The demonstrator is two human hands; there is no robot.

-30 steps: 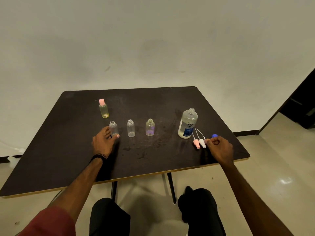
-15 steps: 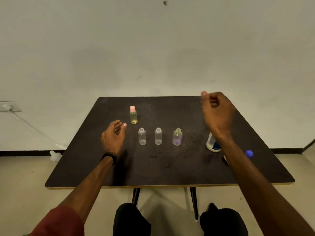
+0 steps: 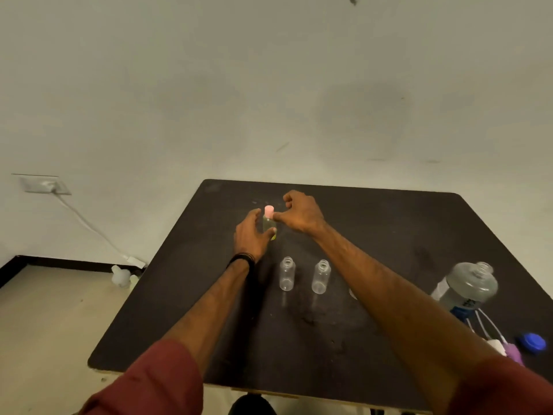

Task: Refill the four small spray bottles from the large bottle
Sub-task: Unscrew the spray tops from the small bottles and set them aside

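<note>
A: Fig. — where's the capped bottle (image 3: 269, 226) sitting, and what are the hands doing?

B: It's standing upright toward the far-left part of the table (image 3: 389, 235). Left hand (image 3: 251, 238) is curling round its body, thumb and fingers on either side; whether it's actually squeezing yet, can't tell for sure. Right hand (image 3: 302, 215) is reaching in at the pink cap (image 3: 269, 211), fingers bent, thumb tip just beside the neck, seemingly not gripping yet.

A: How's it likely handling?

B: Judging by looks: thin clear plastic w/ yellowish liquid inside, so light, a bit squashy, smooth-walled and prob. slippery. Best held low on the body w/ one hand while the other is twisting the cap; squeezing hard risks spilling once open.

A: Other items?

B: Two open bottles (image 3: 287, 274) are standing nearer, clear, cylindrical, threaded necks, looking empty. A third is mostly hiding behind the right forearm. The big bottle (image 3: 466, 284) is at the right, uncapped, translucent grey, rounded shoulders. Loose sprayers (image 3: 496, 345) w/ thin tubes and a blue cap (image 3: 532, 342) are lying near the right edge. Table is dark, matte, scuffed
</note>
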